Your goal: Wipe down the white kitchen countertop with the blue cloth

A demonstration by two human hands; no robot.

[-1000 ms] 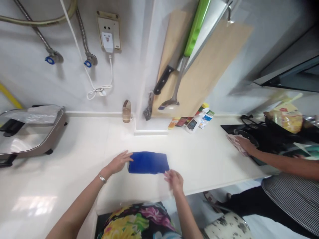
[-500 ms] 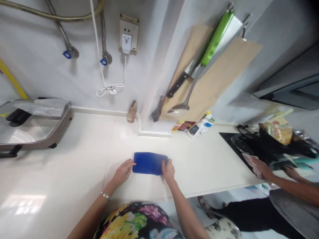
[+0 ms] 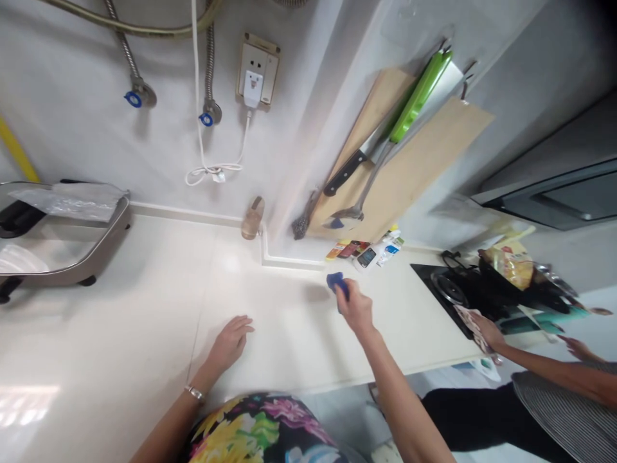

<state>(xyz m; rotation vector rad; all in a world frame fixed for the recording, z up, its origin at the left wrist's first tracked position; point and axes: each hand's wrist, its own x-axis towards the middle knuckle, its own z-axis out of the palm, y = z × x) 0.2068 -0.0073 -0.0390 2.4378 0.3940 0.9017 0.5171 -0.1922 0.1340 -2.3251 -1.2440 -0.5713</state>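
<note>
My right hand (image 3: 355, 307) is closed round a blue cloth (image 3: 335, 281), bunched up so that only a small part shows above my fingers. It is held over the white countertop (image 3: 159, 302), near the bottles by the wall. My left hand (image 3: 229, 341) lies open and flat on the countertop with nothing in it, fingers spread. A bracelet is on that wrist.
An electric pan (image 3: 53, 238) stands at the left. A small jar (image 3: 252, 218), bottles (image 3: 371, 254), cutting boards (image 3: 409, 167), a knife (image 3: 344, 170) and a ladle line the wall. At the right another person's hand (image 3: 484, 328) holds a rag at a black stove (image 3: 457, 289).
The blue cloth lay folded flat between both hands. My right hand has gathered it and carried it up and to the right. My left hand has let go and stays on the counter.
</note>
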